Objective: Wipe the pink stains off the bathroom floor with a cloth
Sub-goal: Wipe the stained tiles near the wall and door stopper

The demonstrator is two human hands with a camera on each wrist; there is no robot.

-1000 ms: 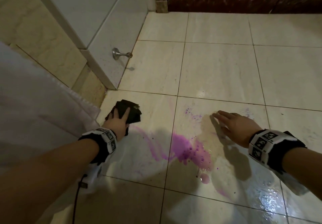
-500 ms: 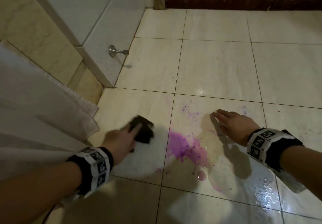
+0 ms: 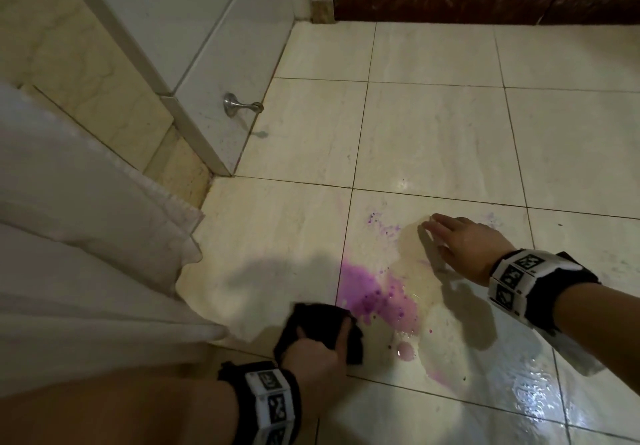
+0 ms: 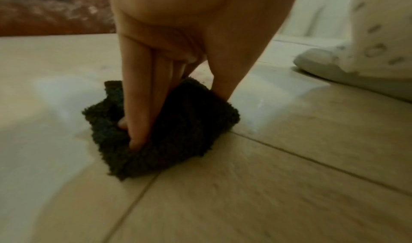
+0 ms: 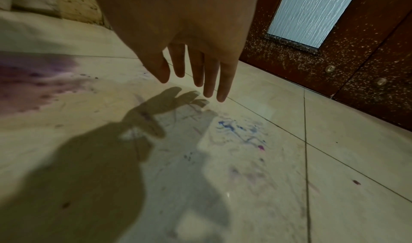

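In the lower middle of the head view, the person's left hand (image 3: 313, 353) presses a folded, dark, fuzzy cloth (image 3: 322, 321) onto the cream tiled bathroom floor (image 3: 433, 133). The left wrist view shows this grip closely: the fingers (image 4: 142, 109) reach down over the top of the cloth (image 4: 178, 132) and dig into its near fold, while the thumb presses against its far edge, so the cloth is pinched between them and lies flat on the tile just beside a grout line. The cloth's right edge sits just beside the lower left border of the pink-purple stain (image 3: 374, 292), which spreads across the tile right of centre, with a small pale pink puddle (image 3: 404, 350) below it and scattered purple specks (image 3: 382, 224) above. The right hand (image 3: 464, 243) is at the right of the frame, holding nothing; in the right wrist view its fingers (image 5: 209, 74) are straight and slightly spread, hovering above their own shadow. A white fabric (image 3: 86, 219) fills the left side, and a metal door stopper (image 3: 239, 105) juts from the white wall panel at upper left.
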